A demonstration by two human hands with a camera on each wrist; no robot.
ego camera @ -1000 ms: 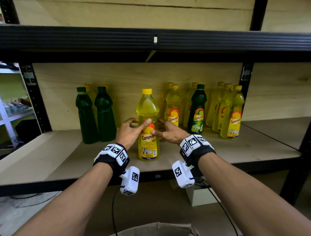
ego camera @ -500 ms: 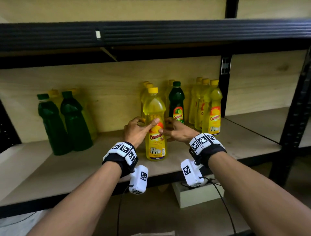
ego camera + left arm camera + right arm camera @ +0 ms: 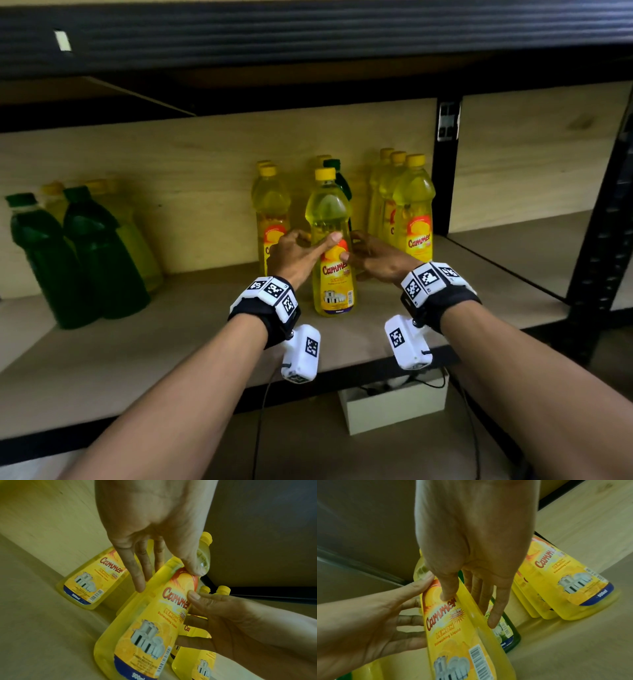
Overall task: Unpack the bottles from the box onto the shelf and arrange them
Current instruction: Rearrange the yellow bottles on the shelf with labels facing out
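A yellow Cammer lemon bottle stands upright on the wooden shelf board, near its front. My left hand holds it from the left, thumb on the front above the label, fingers behind. My right hand holds it from the right, thumb on the label. The left wrist view shows the bottle between my left hand and right hand. The right wrist view shows the same bottle, my right hand and left hand.
Behind the held bottle stand a dark green bottle and yellow bottles. More yellow bottles stand to the right by a black post. Green bottles stand far left. A white box sits below the shelf.
Both hands have slid the yellow bottle to the right along the shelf, from left of the yellow pair to in front of the dark green bottle. My view has turned right too.
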